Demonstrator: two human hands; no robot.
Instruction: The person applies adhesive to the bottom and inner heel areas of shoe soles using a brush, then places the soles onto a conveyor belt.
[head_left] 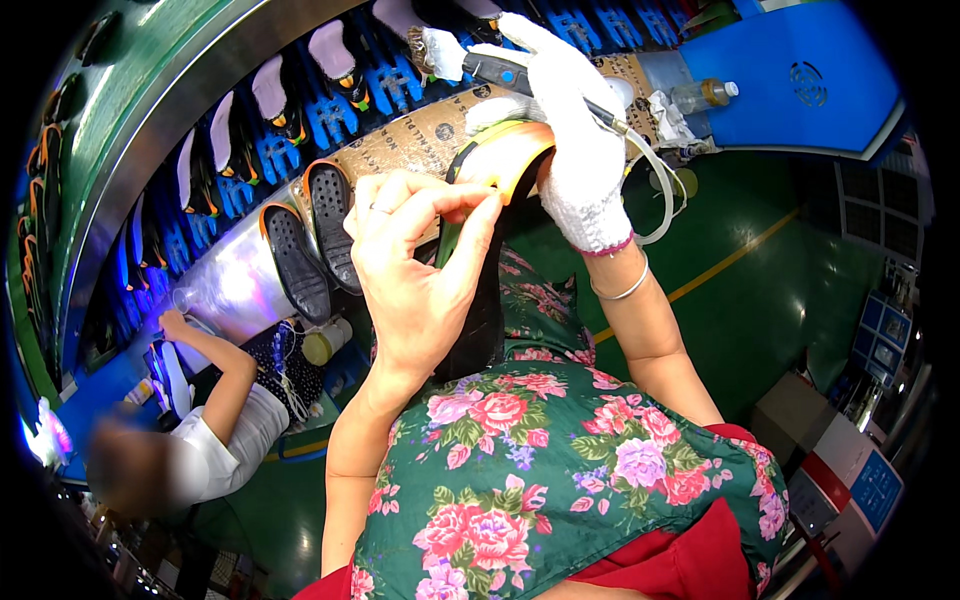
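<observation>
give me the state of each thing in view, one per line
left hand: bare, pinching the shoe's edge
right hand: gloved, gripping the brush
brush: held above the shoe, bristles clear of it
shoe: held up, sole side showing
bottle: capped, lying on the bench

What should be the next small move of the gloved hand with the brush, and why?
Probably lower the brush onto the shoe. The gloved right hand holds it raised above the shoe, bristles apart from it, while the bare left hand grips the shoe's edge steady.
</observation>
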